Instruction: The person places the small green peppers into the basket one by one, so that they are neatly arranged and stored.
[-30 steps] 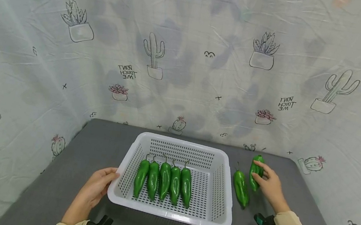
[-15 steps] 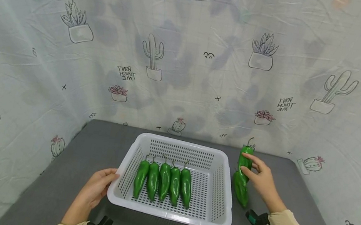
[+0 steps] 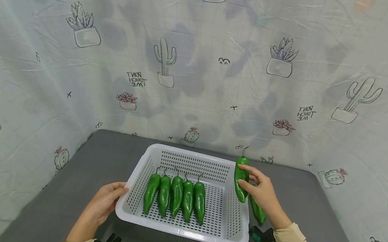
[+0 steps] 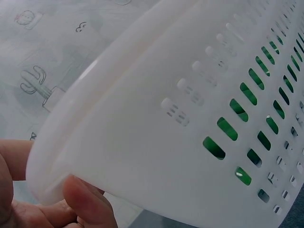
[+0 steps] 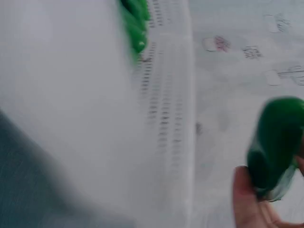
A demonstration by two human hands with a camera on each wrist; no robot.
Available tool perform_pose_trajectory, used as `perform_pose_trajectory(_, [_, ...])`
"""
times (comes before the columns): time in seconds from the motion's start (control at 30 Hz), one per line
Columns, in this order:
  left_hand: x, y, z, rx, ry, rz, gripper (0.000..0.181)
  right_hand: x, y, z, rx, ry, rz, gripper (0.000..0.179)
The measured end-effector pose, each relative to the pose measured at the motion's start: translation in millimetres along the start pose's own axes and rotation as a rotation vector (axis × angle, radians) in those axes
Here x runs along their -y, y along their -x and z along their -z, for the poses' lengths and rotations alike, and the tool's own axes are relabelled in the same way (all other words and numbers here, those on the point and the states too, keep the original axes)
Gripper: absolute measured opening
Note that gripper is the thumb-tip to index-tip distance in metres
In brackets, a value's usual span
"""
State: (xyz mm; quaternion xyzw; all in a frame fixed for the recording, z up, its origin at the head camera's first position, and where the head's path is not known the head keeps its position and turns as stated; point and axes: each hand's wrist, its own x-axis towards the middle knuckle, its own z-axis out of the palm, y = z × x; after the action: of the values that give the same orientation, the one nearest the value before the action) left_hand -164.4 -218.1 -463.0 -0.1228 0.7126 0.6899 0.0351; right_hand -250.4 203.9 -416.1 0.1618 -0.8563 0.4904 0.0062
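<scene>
My right hand [image 3: 260, 189] pinches a long green pepper [image 3: 240, 178] between thumb and fingers, stem up, over the right rim of a white plastic basket [image 3: 181, 233]. In the right wrist view the held pepper [image 5: 278, 142] appears large, beside the basket wall. The basket contains several green peppers [image 3: 176, 193] lined up side by side, stems toward the back. My left hand [image 3: 104, 199] grips the basket's left rim; in the left wrist view its thumb [image 4: 88, 202] lies under that rim. Another green pepper [image 3: 258, 211] lies on the table right of the basket, partly hidden by my right hand.
The basket stands on a dark grey table [image 3: 99, 153]. A pale curtain [image 3: 200, 76] printed with cactus drawings hangs behind and along both sides. Black wrist cameras [image 3: 262, 236] sit on both wrists.
My right hand has lifted one pepper from the table at the right and carried it left to the basket's right rim. The left hand has stayed on the rim.
</scene>
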Motion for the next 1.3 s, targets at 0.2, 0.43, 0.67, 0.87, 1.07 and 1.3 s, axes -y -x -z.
perform_pose_trajectory(0.2, [0.6,-0.8,0.6,-0.005,0.006,-0.011,0.042,11,-3.7,-12,0.041,-0.047,-0.032,0.049])
perform_pose_trajectory(0.43, [1.9,-0.5,-0.1,-0.006,0.010,-0.010,0.042,17,-9.7,-26,0.079,-0.062,-0.056,0.049])
perform_pose_trajectory(0.67, [1.3,-0.4,0.3,0.003,0.014,-0.013,0.042,20,-15.2,-39,0.109,-0.056,-0.095,0.044])
perform_pose_trajectory(0.87, [-0.2,-0.3,0.2,-0.004,0.014,-0.008,0.041,19,-20.5,-54,0.116,-0.019,-0.183,0.040])
perform_pose_trajectory(1.07, [-0.3,0.0,-0.2,0.000,0.015,-0.013,0.041,15,-23.6,-64,0.126,0.098,-0.173,0.037])
perform_pose_trajectory(1.3, [1.4,0.0,-0.8,-0.011,0.016,-0.001,0.042,9,-23.9,-75,0.189,0.114,-0.213,0.036])
